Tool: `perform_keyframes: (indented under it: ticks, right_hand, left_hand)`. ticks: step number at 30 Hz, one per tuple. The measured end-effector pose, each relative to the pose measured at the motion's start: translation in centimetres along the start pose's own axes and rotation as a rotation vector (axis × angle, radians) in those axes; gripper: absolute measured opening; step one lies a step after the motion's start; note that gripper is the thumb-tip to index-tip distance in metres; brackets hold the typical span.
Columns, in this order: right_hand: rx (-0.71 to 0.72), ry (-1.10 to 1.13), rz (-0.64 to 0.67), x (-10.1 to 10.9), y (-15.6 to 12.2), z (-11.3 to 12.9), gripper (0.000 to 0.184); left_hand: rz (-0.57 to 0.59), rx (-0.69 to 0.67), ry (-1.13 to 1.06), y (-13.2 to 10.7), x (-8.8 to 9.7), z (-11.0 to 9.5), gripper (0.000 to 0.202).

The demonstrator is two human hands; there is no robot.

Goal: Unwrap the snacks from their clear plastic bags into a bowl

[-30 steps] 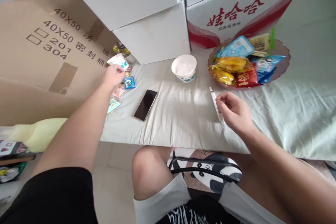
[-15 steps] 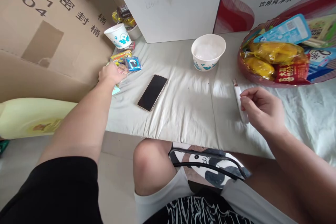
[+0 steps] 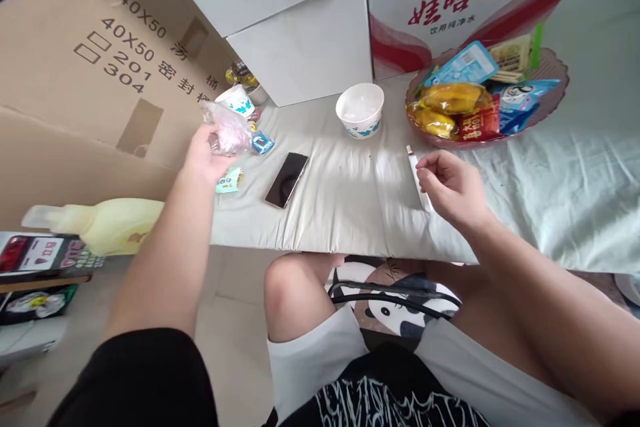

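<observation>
My left hand [image 3: 206, 157] is raised at the left end of the cloth-covered surface [image 3: 340, 207], closed on a clear pinkish plastic packet [image 3: 229, 132]. Below it lie a small green packet [image 3: 229, 180] and a blue packet [image 3: 262, 143]. A white paper cup [image 3: 237, 100] with blue leaves stands just beyond. My right hand [image 3: 450, 187] rests on the cloth, fingers curled loosely beside a slim white stick [image 3: 417, 173]; whether it grips the stick is unclear. A black phone [image 3: 287, 179] lies between my hands, and a white paper bowl [image 3: 360, 111] stands behind it.
A pink dish [image 3: 550, 67] full of snack packets sits at the right rear. White boxes [image 3: 300, 47] and a red-printed carton [image 3: 470, 0] line the back; a large brown carton [image 3: 90, 93] stands on the left. A pale yellow bottle [image 3: 105, 230] lies below it. My knees are under the edge.
My left hand has lifted the clear pinkish packet off the pile of small packets. My right hand has stayed by the white stick. The view has shifted.
</observation>
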State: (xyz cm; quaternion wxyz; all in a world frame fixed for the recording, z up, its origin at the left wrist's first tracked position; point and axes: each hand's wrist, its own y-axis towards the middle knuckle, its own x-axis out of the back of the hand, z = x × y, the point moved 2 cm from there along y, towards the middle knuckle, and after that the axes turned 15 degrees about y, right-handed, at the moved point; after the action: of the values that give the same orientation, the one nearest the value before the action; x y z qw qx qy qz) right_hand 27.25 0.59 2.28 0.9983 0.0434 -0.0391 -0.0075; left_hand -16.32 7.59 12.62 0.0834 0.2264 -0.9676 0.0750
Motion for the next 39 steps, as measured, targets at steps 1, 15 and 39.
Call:
perform_keyframes:
  ticks: [1, 15, 39]
  right_hand:
    - [-0.006, -0.051, -0.006, 0.2, 0.1, 0.0, 0.006]
    - [-0.112, -0.715, 0.154, -0.2, 1.0, -1.7, 0.042]
    - [-0.002, -0.03, 0.272, -3.6, -0.1, -0.4, 0.025]
  left_hand:
    - [0.065, 0.045, -0.145, -1.8, -1.7, 0.1, 0.013]
    - [0.559, 0.271, -0.419, -12.1, -18.5, 10.7, 0.064]
    - [0.512, -0.018, -0.159, -11.0, -17.3, 11.6, 0.064]
